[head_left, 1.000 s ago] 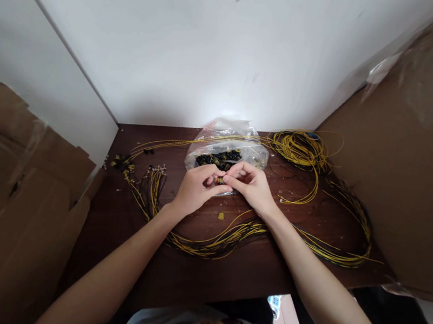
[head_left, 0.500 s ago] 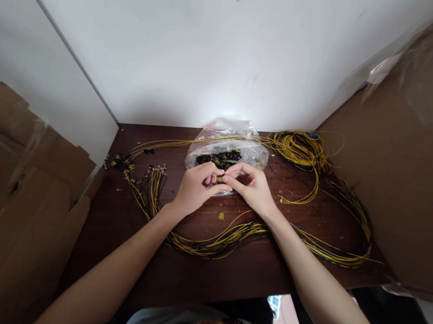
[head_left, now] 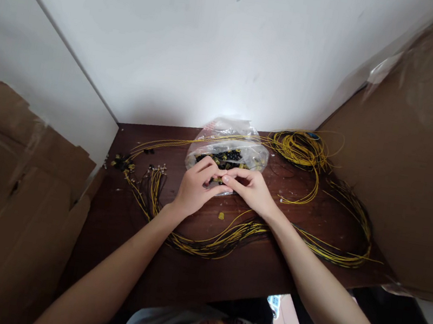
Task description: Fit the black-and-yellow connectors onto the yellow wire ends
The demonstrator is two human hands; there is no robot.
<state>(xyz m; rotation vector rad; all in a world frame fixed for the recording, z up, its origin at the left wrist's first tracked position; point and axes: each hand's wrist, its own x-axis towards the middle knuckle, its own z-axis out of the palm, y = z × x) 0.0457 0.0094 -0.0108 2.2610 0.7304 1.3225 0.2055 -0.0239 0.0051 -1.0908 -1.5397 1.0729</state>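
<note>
My left hand (head_left: 199,184) and my right hand (head_left: 251,189) meet at the fingertips over the front of a clear plastic bag (head_left: 213,128). Both are closed in a pinch, and whatever lies between the fingers is mostly covered by them. Small black and yellow parts (head_left: 227,156) fill the bag's mouth just behind my hands. A little yellow and black shows in the gap under my left fingers, but I cannot tell if it is held. One loose yellow piece (head_left: 221,216) lies on the brown tabletop (head_left: 190,278) below my hands.
A bundle of yellow and black wires (head_left: 203,248) curves beneath my forearms, with metallic-looking ends (head_left: 158,169) at left. A coil of yellow wire (head_left: 301,148) sits at back right. Cardboard (head_left: 8,205) stands left, more cardboard (head_left: 419,178) right, a white wall (head_left: 226,48) behind.
My fingertips have shifted slightly and closed over the small yellow-and-black piece that showed between them before. My forearms and the wires stay where they were.
</note>
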